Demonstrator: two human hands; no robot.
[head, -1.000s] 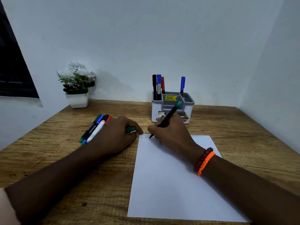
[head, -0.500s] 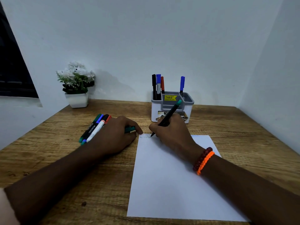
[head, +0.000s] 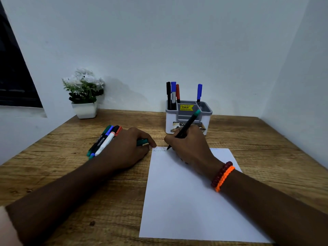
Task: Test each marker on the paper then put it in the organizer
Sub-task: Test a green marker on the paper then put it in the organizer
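Two hands work over a wooden tabletop point(head: 257, 139), with the sheet of paper point(head: 186, 201) as the landmark for all else. It lies flat in front of the person, long side running away from them, probably so the far corner is within easy writing reach. Beyond its far edge stands the organizer point(head: 188, 119), a white and grey caddy with several markers already upright in its back compartments, likely the ones judged finished. Well off to the paper's far left, against the wall, sits a potted plant point(head: 84, 95).

On the paper's far part rests the right hand point(head: 190, 150), fingers curled round a green-ended marker point(head: 184, 129) in a writing grip, tip down on a small zigzag scribble point(head: 159, 149) at the far left corner. Just left of that corner, the left hand point(head: 127, 151) lies on the wood with fingers closed round a green cap point(head: 142, 142), presumably kept ready for recapping. Beyond the hand, farther left of the paper, a row of loose markers point(head: 104, 141) lies side by side, apparently awaiting their test.
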